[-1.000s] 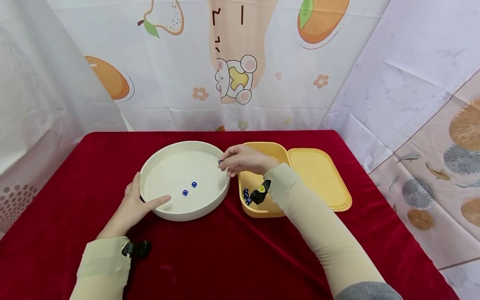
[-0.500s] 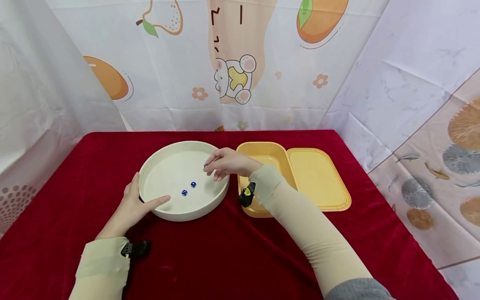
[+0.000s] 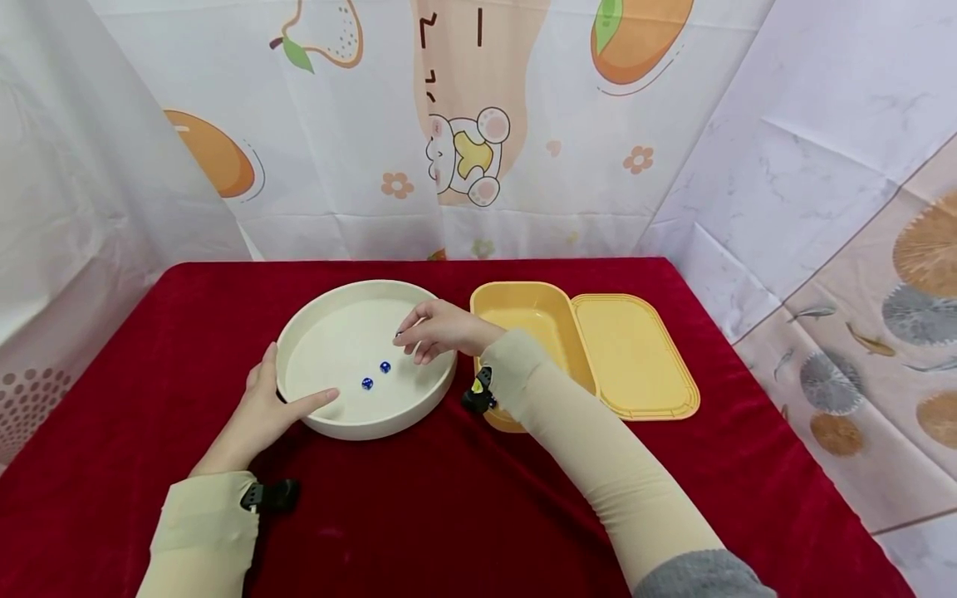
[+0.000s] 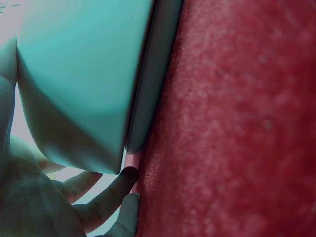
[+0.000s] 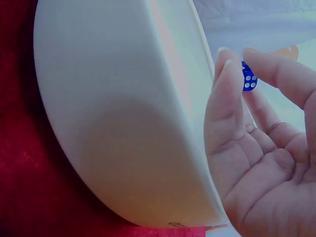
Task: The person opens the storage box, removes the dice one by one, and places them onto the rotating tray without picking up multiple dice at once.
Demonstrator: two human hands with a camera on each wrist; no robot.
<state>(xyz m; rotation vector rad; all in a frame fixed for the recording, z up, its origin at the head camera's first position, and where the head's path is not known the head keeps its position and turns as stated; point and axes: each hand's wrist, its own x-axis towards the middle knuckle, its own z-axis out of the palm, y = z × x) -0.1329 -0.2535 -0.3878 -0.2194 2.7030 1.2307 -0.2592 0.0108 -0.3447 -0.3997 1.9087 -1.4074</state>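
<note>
Blue, white-pipped cube die (image 5: pixel 250 78), pinched between thumb and fingertips of the right grip (image 3: pixel 441 328), above the round, shallow cream tray (image 3: pixel 329 332) left of mid-frame. Probably light, hard and slightly slippery, hardly fragile; best taken fingertip to thumb on opposite faces. Lower in the tray, two matching blue dice (image 3: pixel 385 366), near each other. At lower left, left grip (image 3: pixel 272 407) holding the tray's rim, thumb inside, fingers outside.

The left grip (image 3: pixel 267 404) holds a white tray (image 3: pixel 329 340); above it the right grip (image 3: pixel 443 330) pinches, apparently, a die (image 3: pixel 399 335).
</note>
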